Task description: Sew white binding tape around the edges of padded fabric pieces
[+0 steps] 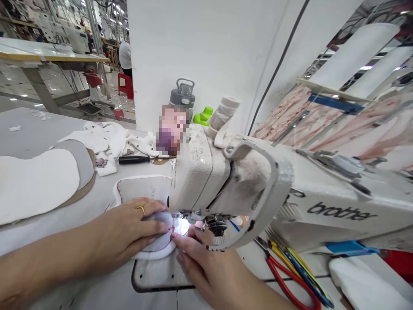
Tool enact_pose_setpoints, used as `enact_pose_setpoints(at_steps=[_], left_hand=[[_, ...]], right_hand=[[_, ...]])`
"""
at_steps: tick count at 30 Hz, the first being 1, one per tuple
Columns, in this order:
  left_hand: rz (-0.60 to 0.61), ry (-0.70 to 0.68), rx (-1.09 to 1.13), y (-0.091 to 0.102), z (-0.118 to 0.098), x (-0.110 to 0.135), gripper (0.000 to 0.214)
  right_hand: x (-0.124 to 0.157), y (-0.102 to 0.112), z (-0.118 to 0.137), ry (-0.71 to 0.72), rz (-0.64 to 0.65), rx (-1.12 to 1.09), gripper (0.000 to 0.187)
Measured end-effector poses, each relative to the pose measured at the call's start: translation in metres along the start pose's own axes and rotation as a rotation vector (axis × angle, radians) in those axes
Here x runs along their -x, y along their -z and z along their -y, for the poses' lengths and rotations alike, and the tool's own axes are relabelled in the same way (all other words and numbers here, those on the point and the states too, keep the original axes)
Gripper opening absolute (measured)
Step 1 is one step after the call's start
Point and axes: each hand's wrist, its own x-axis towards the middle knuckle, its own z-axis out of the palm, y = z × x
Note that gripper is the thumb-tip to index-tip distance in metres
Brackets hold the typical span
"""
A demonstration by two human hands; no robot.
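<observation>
Under the head of a white sewing machine [196,172] lies a curved grey template [138,189] with a white fabric piece [158,254] showing around its rim. My left hand [129,226] rests flat on the template, fingers stretched toward the needle, a ring on one finger. On the other side, my right hand [213,262] has its fingertips closed at the fabric's edge, just in front of the lit needle area. A small red mark shows by the index fingertip. The machine's handle-like guard partly hides the right fingers.
Stacked cut panels [35,181] and white scraps [112,140] lie left, with a black-handled screwdriver [134,159] behind the template. Red-handled scissors [290,280] and other tools sit right, under the machine arm. A grey bottle [183,94] stands at the white wall.
</observation>
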Motion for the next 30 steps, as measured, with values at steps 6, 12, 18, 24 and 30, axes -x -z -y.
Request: enact_pose_setpoints(at_steps=[6,12,18,24,30], left_hand=[[-0.009,0.034,0.008,-0.006,0.0,0.0,0.036],[-0.046,0.067,-0.022,-0.012,-0.002,-0.002,0.036],[-0.039,0.118,-0.094,-0.017,-0.004,-0.002,0.037],[-0.06,0.173,-0.143,-0.028,-0.011,0.0,0.041],[0.06,0.111,-0.103,-0.007,-0.007,0.001,0.047]], right_hand=[[-0.001,0.001,0.001,0.001,0.011,0.009,0.028],[0.0,-0.003,-0.001,-0.018,-0.024,0.051,0.025],[-0.004,-0.001,0.0,0.013,-0.074,0.047,0.034],[-0.002,-0.001,-0.001,0.024,-0.101,0.081,0.029],[-0.003,-0.002,-0.001,-0.025,-0.056,0.083,0.032]])
